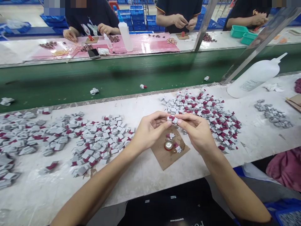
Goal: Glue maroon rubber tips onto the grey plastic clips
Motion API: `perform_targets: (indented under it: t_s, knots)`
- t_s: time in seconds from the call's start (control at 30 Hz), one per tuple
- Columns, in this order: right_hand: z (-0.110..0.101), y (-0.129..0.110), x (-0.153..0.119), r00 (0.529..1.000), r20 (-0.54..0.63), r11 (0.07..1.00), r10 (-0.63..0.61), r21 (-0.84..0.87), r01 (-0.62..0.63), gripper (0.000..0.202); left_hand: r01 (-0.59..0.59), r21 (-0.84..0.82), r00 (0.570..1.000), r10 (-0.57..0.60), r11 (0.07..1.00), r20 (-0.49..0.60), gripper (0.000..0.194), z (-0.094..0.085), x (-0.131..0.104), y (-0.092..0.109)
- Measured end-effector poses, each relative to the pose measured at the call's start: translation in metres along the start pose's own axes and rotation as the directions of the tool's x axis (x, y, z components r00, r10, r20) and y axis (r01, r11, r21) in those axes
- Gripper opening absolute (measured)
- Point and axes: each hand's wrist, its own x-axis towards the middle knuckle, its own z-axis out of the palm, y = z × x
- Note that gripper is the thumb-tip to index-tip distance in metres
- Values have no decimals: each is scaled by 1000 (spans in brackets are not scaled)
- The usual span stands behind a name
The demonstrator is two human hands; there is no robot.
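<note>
Between the fingertips of both hands is a small grey and maroon piece [172, 119]. My left hand [152, 128] pinches its left side, and my right hand [194, 127] pinches its right side. Below them lies a brown cardboard square [164, 161] bearing a red-rimmed bottle cap [168, 144] and two small grey and maroon pieces, one above the cap and one to its right. A large pile of grey and maroon pieces [223, 125] spreads behind and beside my right hand. More such pieces [103, 135] lie in heaps left of my left hand.
A green conveyor belt [117, 78] with a few scattered pieces runs behind the table [131, 191]. A large white bottle [254, 78] leans at the right near a metal post [249, 47]. Across the belt, several people work with their hands at another table.
</note>
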Motion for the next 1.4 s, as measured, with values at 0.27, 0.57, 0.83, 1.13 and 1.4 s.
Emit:
perform_targets:
  t_s: [0.27, 0.57, 0.83, 1.13, 1.4]
  knots:
    - [25, -18, 67, 952, 304, 980, 31, -196, 31, 24, 25, 135, 995, -12, 991, -98, 36, -55, 17, 9]
    - [171, 11, 220, 961, 276, 726, 14, -663, 180, 39, 340, 346, 738, -20, 874, -674, 11, -154, 68, 15]
    - [152, 15, 244, 977, 155, 828, 146, -559, -34, 21, 466, 332, 736, -151, 820, -660, 26, -159, 127, -9]
    - [19, -23, 162, 985, 123, 974, 122, -204, -95, 23, 333, 398, 852, -93, 855, -515, 22, -97, 198, -9]
    - [3, -18, 91, 998, 53, 985, 18, 169, -27, 50, -176, 228, 981, 152, 958, 118, 17, -46, 103, 20]
